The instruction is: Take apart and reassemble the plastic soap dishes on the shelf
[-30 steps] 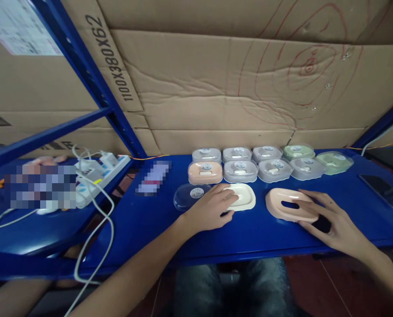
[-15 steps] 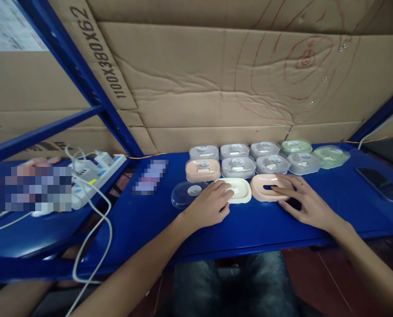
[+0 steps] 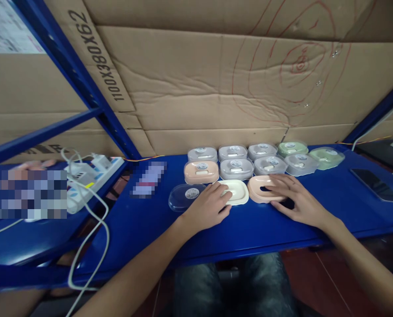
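1. The cardboard wall (image 3: 176, 79) stood behind everything, at the back of the blue counter (image 3: 216, 240).
2. On this counter stood nine lidded boxes (image 3: 236, 169) in two close rows. They were just behind the parts in hand, so a forward push could shift the front row.
3. The right hand (image 3: 298, 200) had its grip around the right end of the peach shell — thumb at the near side, fingers over the top, lightly pinching as it seemed.
4. The left hand (image 3: 209, 204) rested bent fingers over the left part of the cream dish, with the thumb apart; whether it pinched, I could not tell.
5. The peach shell (image 3: 258, 195) lay directly right of the cream dish (image 3: 240, 191); I could not tell if their edges touched. Too much sideways pressure could make one edge climb over the other, or scratch it.
6. The clear lid (image 3: 179, 197) lay left of the dish, partly behind the left hand. A careless wrist could drag it away.
7. The oval slot (image 3: 265, 188) of the shell was partly covered by fingers — a fingertip caught there could tip the shell.
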### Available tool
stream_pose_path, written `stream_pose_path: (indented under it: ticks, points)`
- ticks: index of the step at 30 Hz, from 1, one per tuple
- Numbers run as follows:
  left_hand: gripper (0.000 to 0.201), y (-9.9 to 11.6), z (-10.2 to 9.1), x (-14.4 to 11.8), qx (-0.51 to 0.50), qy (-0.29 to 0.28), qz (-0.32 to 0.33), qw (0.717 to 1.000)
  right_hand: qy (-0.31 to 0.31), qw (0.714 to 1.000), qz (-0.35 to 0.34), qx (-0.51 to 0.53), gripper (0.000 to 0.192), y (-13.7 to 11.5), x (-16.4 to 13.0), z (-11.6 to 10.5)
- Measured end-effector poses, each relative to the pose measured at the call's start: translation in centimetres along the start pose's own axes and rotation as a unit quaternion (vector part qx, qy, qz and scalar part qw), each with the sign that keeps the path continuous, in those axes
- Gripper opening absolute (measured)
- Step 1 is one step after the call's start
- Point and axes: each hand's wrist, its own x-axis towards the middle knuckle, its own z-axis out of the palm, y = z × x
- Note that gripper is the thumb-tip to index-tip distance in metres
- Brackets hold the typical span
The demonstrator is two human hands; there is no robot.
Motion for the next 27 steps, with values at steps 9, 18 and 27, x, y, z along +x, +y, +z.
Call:
stream_pose_path:
  ticks: [9,18,27]
  points:
    - [0.028,0.3,0.0,0.0,-0.023,0.033,0.009,0.999,0.029,0.997,0.064,-0.024,0.049,4.3,3.5,-3.4]
    - [0.027,0.3,-0.2,0.0,-0.023,0.044,0.014,0.999,-0.191,0.977,0.084,-0.029,0.089,11.3,8.2,-4.3]
    - [0.027,0.0,-0.1,0.0,-0.036,0.036,0.014,0.999,-0.173,0.979,0.104,-0.016,0.097,11.7,9.1,-2.8]
